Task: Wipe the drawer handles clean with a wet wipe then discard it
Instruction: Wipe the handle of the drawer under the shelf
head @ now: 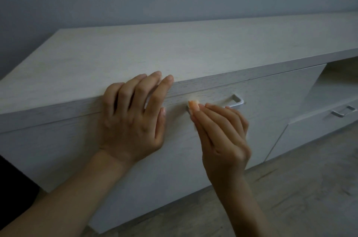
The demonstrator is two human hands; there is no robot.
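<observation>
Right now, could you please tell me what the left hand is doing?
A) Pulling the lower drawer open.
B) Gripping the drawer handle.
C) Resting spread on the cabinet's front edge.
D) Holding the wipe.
C: the left hand lies spread against the cabinet front, fingertips on its top edge, while the right hand holds the wipe to the drawer handle.

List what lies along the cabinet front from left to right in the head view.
left hand → wet wipe pinched by the right hand → bare end of the near drawer handle → second drawer handle
</observation>
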